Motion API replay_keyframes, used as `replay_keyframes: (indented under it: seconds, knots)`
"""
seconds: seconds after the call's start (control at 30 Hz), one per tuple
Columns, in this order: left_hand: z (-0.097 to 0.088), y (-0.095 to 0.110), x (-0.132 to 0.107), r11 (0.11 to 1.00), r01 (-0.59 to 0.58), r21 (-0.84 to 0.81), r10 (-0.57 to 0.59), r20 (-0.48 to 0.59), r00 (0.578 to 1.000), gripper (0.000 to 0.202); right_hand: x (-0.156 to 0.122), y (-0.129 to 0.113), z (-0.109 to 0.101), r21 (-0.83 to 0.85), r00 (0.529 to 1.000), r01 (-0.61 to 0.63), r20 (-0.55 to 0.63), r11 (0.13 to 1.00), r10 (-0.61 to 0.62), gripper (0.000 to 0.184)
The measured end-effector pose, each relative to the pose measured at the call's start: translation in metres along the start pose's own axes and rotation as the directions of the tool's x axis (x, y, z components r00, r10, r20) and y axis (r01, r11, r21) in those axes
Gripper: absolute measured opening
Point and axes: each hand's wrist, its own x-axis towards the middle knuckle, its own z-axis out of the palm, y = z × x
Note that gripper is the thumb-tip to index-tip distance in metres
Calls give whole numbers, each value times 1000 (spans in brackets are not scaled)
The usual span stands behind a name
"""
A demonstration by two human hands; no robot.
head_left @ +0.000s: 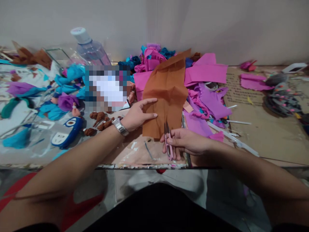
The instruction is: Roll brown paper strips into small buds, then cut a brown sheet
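Observation:
A sheet of brown crepe paper [166,83] stands partly raised in front of me, creased and curling at its top. My left hand [137,114], with a metal-banded watch at the wrist, holds its left edge; thumb and index finger lie across the face, and the other fingers are hidden. Pink-handled thread snips [169,149] are gripped in my right hand [184,141] below the sheet. Their dark blades point upward and meet the paper's lower edge, where a slit runs up. Brown crinkled pieces [98,120] lie left of my left wrist.
A clear bottle [91,50] with a white cap stands at the back. Pink crepe paper [207,72] and purple scraps [213,100] lie to the right, on cardboard [270,135]. A blue-and-white power strip [66,132] and blue paper pieces [51,109] are at the left.

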Motion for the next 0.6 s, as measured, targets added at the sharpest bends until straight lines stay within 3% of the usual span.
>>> replay_keyframes:
  seconds: [0.37, 0.6]
  knots:
    - [1, 11, -1, 967, 156, -201, -161, -10, 987, 71, 0, -2, -3, 27, 998, -59, 29, 998, 58, 38]
    - [7, 12, -7, 965, 173, -195, -164, 62, 985, 71, 3, -4, -5, -41, 997, -57, 51, 998, 59, 46]
